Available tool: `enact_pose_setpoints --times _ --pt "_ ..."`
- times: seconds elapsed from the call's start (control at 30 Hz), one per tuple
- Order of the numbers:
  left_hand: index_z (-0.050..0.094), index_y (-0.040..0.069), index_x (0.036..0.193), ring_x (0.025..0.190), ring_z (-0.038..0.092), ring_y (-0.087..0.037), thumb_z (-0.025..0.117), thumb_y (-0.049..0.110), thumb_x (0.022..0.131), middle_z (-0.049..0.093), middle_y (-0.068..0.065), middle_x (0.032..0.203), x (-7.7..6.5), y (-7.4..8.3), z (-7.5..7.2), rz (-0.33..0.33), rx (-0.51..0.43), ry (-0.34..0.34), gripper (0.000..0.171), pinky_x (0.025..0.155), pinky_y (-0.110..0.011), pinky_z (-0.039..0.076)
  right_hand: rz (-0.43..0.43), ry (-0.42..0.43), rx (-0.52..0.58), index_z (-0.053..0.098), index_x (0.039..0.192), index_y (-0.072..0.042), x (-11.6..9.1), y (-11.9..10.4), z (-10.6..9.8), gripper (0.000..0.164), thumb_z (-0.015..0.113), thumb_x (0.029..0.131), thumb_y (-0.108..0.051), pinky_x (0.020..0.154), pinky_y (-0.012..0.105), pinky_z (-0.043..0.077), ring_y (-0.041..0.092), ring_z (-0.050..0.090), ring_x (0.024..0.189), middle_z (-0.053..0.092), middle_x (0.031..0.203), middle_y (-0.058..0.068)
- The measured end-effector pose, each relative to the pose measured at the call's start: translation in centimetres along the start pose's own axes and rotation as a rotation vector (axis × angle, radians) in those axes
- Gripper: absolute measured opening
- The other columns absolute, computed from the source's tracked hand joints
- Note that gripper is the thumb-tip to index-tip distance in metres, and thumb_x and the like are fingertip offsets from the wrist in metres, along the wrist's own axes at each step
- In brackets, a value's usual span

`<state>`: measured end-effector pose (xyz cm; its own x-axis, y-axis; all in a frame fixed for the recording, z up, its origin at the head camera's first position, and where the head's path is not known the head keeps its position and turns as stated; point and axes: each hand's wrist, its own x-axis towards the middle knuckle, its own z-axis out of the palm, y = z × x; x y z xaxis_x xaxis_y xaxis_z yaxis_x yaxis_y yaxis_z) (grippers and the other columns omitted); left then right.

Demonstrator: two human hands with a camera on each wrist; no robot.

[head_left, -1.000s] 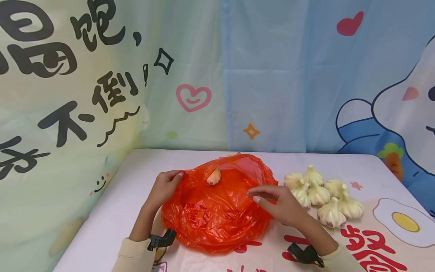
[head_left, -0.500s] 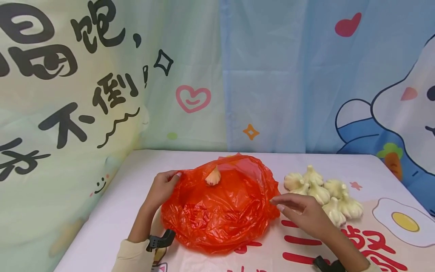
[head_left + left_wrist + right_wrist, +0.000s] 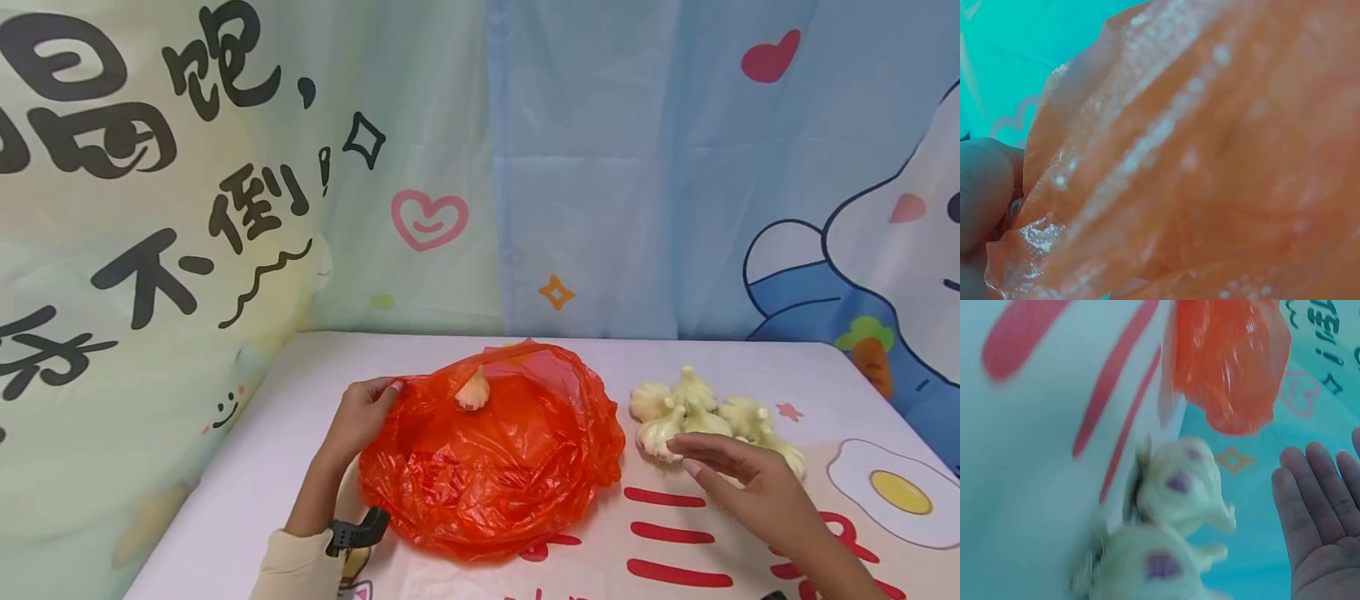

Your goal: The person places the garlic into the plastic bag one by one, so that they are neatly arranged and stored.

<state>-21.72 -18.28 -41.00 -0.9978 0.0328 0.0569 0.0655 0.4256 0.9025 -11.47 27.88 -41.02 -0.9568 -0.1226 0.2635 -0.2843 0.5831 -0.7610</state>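
Note:
My left hand (image 3: 363,418) pinches the left rim of a red plastic bag (image 3: 487,467), thumb over the edge. The bag lies crumpled with its mouth spread wide. One garlic bulb (image 3: 473,390) shows at the bag's upper part. In the left wrist view the bag film (image 3: 1197,150) fills most of the picture beside my thumb (image 3: 985,194). My right hand (image 3: 757,487) holds nothing and hovers in front of a cluster of garlic bulbs (image 3: 660,435), partly hiding them. The right wrist view shows its straight fingers (image 3: 1300,506) to the right of two bulbs (image 3: 1179,484).
The table (image 3: 330,354) has a printed cover with red lettering and a fried egg picture (image 3: 900,492). Printed curtains (image 3: 585,167) hang behind it and along the left side.
My right hand has moved right, from over the bag to the garlic cluster. The left hand keeps its hold on the bag's rim, and the bag has hardly shifted.

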Motion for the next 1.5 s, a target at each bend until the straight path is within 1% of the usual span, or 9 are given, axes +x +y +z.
enact_pose_setpoints --times 0.13,0.47,0.73,0.9,1.03,1.1,1.2,1.3,1.5 --pt "0.069 0.004 0.117 0.08 0.067 -0.024 0.051 0.022 0.102 0.07 -0.011 0.097 -0.1 0.0 0.1 -0.017 -0.012 -0.002 0.03 0.071 -0.034 0.058 0.077 0.039 -0.051 0.065 0.124 -0.007 -0.2 0.4 -1.0 0.034 0.068 0.093 -0.019 0.067 0.022 0.056 -0.015 0.054 0.096 0.066 0.116 0.011" --pt "0.068 0.004 0.118 0.08 0.067 -0.025 0.05 0.021 0.103 0.069 -0.011 0.097 -0.4 0.3 0.1 -0.024 -0.038 -0.008 0.029 0.07 -0.035 0.058 0.076 0.164 -0.146 0.058 0.132 -0.004 -0.7 2.4 -3.1 0.042 0.067 0.094 -0.02 0.068 0.01 0.05 -0.023 0.046 0.098 0.064 0.12 0.017" --pt "0.068 0.006 0.118 0.082 0.067 -0.026 0.05 0.024 0.103 0.069 -0.01 0.098 -0.2 0.3 -0.1 -0.028 -0.045 -0.013 0.03 0.071 -0.035 0.058 0.142 0.216 -0.164 0.053 0.136 -0.001 -0.5 4.5 -4.1 0.044 0.062 0.097 -0.019 0.073 0.001 0.041 0.003 0.026 0.14 0.056 0.128 0.028" --pt "0.067 0.006 0.119 0.082 0.067 -0.025 0.05 0.024 0.103 0.069 -0.01 0.1 -0.1 0.2 -0.1 -0.023 -0.026 -0.018 0.03 0.072 -0.035 0.058 0.172 0.182 -0.149 0.051 0.137 -0.001 -0.5 5.2 -4.0 0.047 0.063 0.096 -0.022 0.069 0.006 0.047 -0.013 0.047 0.112 0.057 0.126 0.028" --pt "0.068 0.006 0.118 0.082 0.067 -0.026 0.05 0.024 0.103 0.069 -0.01 0.099 -0.1 0.3 -0.1 -0.019 -0.018 -0.012 0.03 0.072 -0.035 0.058 0.189 0.138 -0.148 0.05 0.137 -0.001 -0.4 5.4 -4.0 0.052 0.065 0.095 -0.026 0.066 0.01 0.05 -0.024 0.043 0.091 0.057 0.125 0.028" --pt "0.068 0.006 0.118 0.082 0.067 -0.026 0.05 0.025 0.103 0.069 -0.01 0.099 -0.1 0.3 -0.1 -0.02 -0.027 -0.011 0.03 0.071 -0.035 0.058 0.209 0.105 -0.156 0.049 0.139 -0.001 -0.4 5.5 -4.1 0.055 0.065 0.095 -0.03 0.065 0.013 0.052 -0.016 0.052 0.094 0.056 0.127 0.029" --pt "0.068 0.006 0.118 0.082 0.068 -0.026 0.049 0.025 0.103 0.07 -0.01 0.1 -0.1 0.3 -0.1 -0.024 -0.039 -0.016 0.03 0.071 -0.035 0.058 0.245 0.054 -0.167 0.047 0.14 -0.001 -0.3 5.6 -4.0 0.057 0.063 0.096 -0.033 0.064 0.019 0.055 0.016 0.063 0.103 0.053 0.131 0.029" --pt "0.068 0.006 0.118 0.082 0.068 -0.026 0.05 0.026 0.103 0.07 -0.011 0.1 -0.1 0.3 -0.2 -0.024 -0.048 -0.017 0.031 0.071 -0.035 0.058 0.284 0.018 -0.172 0.044 0.141 0.001 -0.2 5.6 -3.8 0.06 0.063 0.096 -0.034 0.064 0.026 0.057 0.049 0.055 0.11 0.05 0.133 0.031" --pt "0.068 0.006 0.118 0.081 0.068 -0.026 0.05 0.026 0.103 0.069 -0.011 0.099 -0.1 0.2 -0.3 -0.024 -0.049 -0.018 0.031 0.07 -0.035 0.058 0.323 0.002 -0.194 0.05 0.135 0.004 0.0 5.8 -3.7 0.061 0.065 0.094 -0.038 0.066 0.033 0.058 0.05 0.057 0.108 0.051 0.13 0.033"
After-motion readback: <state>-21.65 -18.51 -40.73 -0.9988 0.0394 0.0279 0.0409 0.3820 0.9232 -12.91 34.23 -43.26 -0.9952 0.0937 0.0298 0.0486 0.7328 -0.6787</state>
